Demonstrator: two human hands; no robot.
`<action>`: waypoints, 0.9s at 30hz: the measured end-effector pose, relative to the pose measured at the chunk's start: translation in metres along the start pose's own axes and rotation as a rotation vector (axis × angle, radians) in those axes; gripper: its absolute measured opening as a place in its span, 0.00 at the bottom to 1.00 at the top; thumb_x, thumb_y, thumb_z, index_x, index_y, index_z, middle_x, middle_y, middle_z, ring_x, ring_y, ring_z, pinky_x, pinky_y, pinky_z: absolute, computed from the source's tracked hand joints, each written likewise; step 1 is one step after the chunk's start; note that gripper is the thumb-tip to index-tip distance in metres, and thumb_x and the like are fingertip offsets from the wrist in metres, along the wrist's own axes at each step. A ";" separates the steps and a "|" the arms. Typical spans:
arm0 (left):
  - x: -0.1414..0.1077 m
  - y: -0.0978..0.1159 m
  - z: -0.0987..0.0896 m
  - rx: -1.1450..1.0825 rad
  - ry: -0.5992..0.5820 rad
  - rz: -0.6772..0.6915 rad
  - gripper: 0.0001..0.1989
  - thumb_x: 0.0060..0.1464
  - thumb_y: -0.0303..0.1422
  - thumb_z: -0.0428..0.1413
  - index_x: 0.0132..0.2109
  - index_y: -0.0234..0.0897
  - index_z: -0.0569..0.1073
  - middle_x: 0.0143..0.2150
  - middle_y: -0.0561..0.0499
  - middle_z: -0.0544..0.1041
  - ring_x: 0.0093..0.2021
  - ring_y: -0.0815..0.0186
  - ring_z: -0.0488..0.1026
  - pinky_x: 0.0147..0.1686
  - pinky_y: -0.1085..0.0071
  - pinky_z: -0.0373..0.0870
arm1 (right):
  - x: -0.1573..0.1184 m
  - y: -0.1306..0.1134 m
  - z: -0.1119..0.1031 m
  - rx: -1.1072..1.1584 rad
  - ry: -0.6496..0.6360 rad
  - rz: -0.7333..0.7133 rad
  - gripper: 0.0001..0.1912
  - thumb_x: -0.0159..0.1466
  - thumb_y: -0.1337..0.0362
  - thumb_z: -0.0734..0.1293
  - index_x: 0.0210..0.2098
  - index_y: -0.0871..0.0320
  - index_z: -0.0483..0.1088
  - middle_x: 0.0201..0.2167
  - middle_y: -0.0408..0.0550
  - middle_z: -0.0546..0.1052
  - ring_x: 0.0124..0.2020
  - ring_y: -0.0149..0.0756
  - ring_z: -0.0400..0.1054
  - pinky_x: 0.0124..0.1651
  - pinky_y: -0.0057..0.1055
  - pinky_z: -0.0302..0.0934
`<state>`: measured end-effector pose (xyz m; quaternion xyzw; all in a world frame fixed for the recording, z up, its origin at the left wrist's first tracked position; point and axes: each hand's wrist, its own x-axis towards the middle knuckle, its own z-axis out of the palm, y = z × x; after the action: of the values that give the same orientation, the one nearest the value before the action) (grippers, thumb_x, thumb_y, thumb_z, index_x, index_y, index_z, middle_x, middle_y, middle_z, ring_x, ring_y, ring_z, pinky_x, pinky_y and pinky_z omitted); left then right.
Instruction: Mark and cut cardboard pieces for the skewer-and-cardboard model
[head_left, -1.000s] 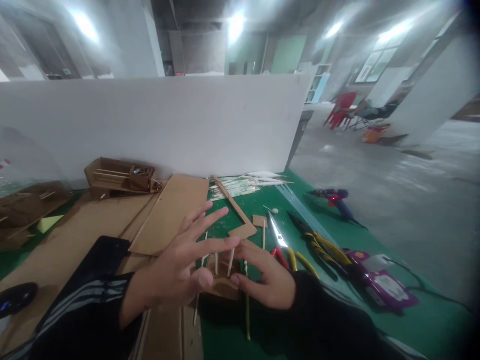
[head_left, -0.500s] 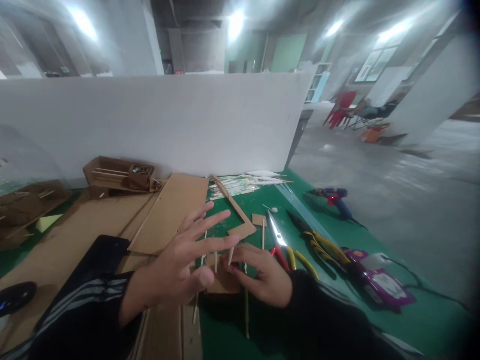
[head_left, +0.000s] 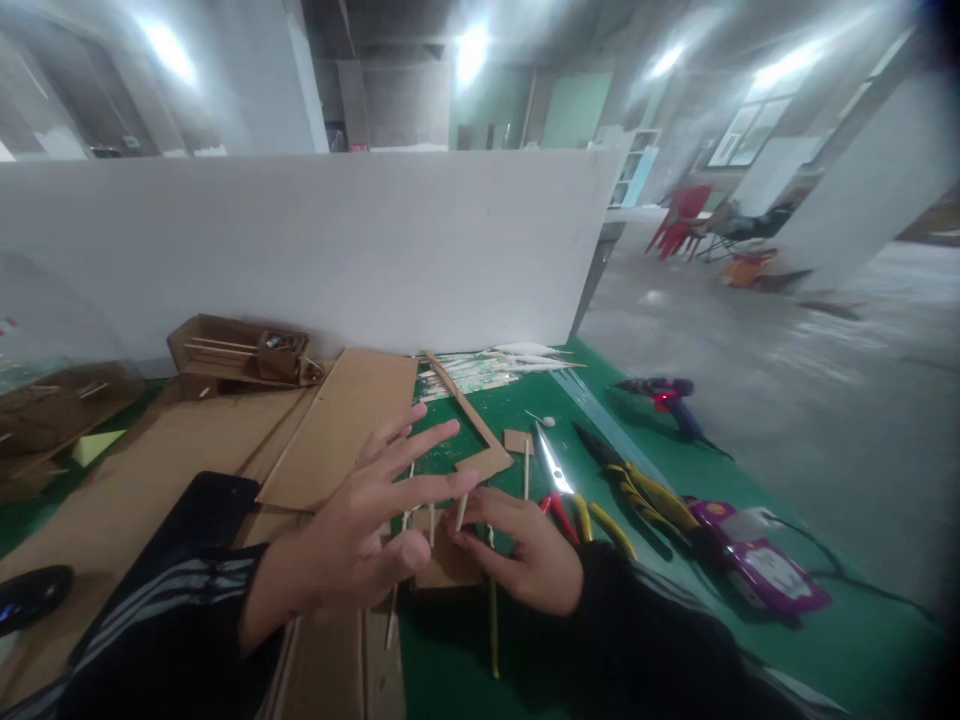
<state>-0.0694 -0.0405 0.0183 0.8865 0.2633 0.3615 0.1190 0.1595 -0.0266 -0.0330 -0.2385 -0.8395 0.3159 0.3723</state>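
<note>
My left hand (head_left: 360,520) hovers with its fingers spread, one fingertip at the top of a short, pale wooden stick (head_left: 460,512). Whether that fingertip presses on the stick is hard to tell. The thumb and fingers of my right hand (head_left: 529,550) are closed around the stick's lower part, holding it roughly upright. Below both hands lies a small brown cardboard piece (head_left: 448,568), partly covered by them. A second short stick (head_left: 432,524) stands on it, close to my left thumb.
Scissors (head_left: 555,470), yellow-handled pliers (head_left: 637,490), a purple-and-white device (head_left: 757,560) and a glue gun (head_left: 664,395) lie to the right on the green table. Cardboard sheets (head_left: 341,430) spread left. A cotton-tipped stick bundle (head_left: 480,370) sits before the white panel (head_left: 300,250).
Almost nothing differs. My right hand has shifted very slightly, with the stick still in its fingers; my left hand stays in place.
</note>
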 end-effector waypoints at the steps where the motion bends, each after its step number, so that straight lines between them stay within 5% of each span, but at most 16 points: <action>1: 0.000 0.000 0.000 0.003 -0.002 -0.001 0.27 0.66 0.52 0.41 0.62 0.45 0.69 0.72 0.46 0.57 0.73 0.50 0.44 0.69 0.47 0.42 | 0.000 0.001 0.000 0.001 -0.001 0.003 0.07 0.68 0.67 0.63 0.40 0.57 0.73 0.35 0.51 0.79 0.39 0.38 0.73 0.44 0.34 0.66; 8: -0.002 0.001 0.000 0.020 -0.009 -0.014 0.26 0.67 0.51 0.41 0.63 0.48 0.67 0.72 0.49 0.55 0.73 0.51 0.43 0.69 0.48 0.42 | -0.002 0.011 -0.001 0.012 -0.035 -0.044 0.07 0.66 0.65 0.65 0.44 0.55 0.72 0.40 0.51 0.77 0.45 0.41 0.71 0.49 0.38 0.66; 12: -0.003 0.001 0.000 0.015 -0.007 -0.019 0.26 0.66 0.52 0.41 0.63 0.47 0.68 0.72 0.49 0.56 0.73 0.51 0.43 0.69 0.48 0.42 | -0.004 0.012 -0.008 -0.061 -0.203 0.050 0.46 0.51 0.53 0.78 0.63 0.59 0.58 0.59 0.60 0.67 0.61 0.53 0.62 0.62 0.49 0.57; 14: -0.002 0.000 0.000 0.011 -0.006 -0.018 0.27 0.66 0.52 0.41 0.62 0.47 0.68 0.72 0.49 0.56 0.73 0.51 0.43 0.69 0.49 0.41 | -0.006 0.011 -0.010 -0.115 -0.269 0.173 0.54 0.47 0.54 0.80 0.66 0.61 0.54 0.60 0.63 0.66 0.61 0.57 0.62 0.62 0.52 0.57; 18: -0.001 0.000 0.000 0.011 -0.015 -0.026 0.27 0.66 0.52 0.41 0.62 0.48 0.68 0.72 0.50 0.55 0.73 0.51 0.42 0.69 0.49 0.40 | -0.007 0.009 -0.012 -0.087 -0.278 0.241 0.45 0.53 0.60 0.77 0.64 0.62 0.56 0.57 0.62 0.70 0.57 0.54 0.67 0.59 0.49 0.61; 27: 0.001 0.000 -0.005 0.013 -0.037 -0.004 0.30 0.67 0.53 0.36 0.63 0.45 0.67 0.73 0.48 0.53 0.73 0.50 0.42 0.69 0.48 0.40 | 0.015 -0.022 -0.022 0.031 0.124 0.038 0.39 0.57 0.57 0.76 0.63 0.51 0.58 0.58 0.52 0.70 0.56 0.45 0.66 0.59 0.41 0.61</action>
<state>-0.0723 -0.0396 0.0227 0.8933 0.2651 0.3431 0.1185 0.1640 -0.0242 0.0016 -0.2678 -0.8050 0.3208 0.4211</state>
